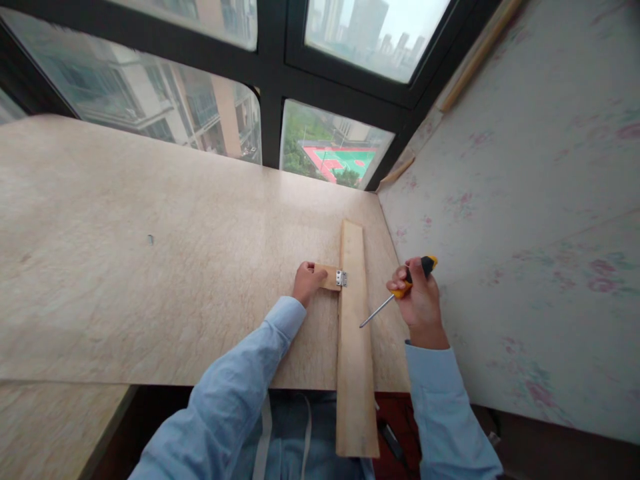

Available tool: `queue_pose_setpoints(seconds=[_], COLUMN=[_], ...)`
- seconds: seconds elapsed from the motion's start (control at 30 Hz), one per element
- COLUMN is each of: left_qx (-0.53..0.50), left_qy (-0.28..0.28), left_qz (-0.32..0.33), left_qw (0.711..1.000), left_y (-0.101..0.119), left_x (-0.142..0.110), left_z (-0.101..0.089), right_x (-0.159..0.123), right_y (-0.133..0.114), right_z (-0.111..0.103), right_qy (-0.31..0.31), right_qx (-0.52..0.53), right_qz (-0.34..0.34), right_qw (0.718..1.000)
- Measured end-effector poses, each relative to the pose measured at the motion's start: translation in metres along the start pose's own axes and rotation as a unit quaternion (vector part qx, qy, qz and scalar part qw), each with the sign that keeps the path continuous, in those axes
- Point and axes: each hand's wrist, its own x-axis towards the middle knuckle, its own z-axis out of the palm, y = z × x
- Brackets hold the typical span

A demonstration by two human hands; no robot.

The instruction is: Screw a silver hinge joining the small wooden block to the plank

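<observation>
My left hand pinches a small wooden block by its left end. A silver metal hinge spans the joint between that block and a long wooden board. The board lies lengthwise in front of me, its near end sticking out past the counter's edge. In my right hand is a screwdriver with a black and yellow handle. Its shaft slants down to the left, the tip over the board below the hinge; whether it touches the wood I cannot tell.
The board rests on a beige marbled counter. A small metal piece lies farther left on it. Dark-framed windows border the far side, and a floral-papered wall rises close on the right. A dark object is below the edge.
</observation>
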Motion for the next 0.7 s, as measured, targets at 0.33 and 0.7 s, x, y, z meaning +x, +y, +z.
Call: queue_pose_setpoints(seconds=[0.33,0.7], left_qx=[-0.042,-0.083], left_qy=[-0.028,-0.055], left_qz=[-0.028,-0.055], left_qw=[0.998,0.994], left_y=[0.006,0.007], left_x=[-0.01,-0.004], left_z=[-0.005,-0.009], right_x=[-0.005,-0.02], right_y=[0.011,0.032], right_z=[-0.014,-0.045], right_qy=[-0.006,-0.005], right_qx=[0.02,-0.065], right_qz=[0.167,0.199], right_qw=[0.986,0.978])
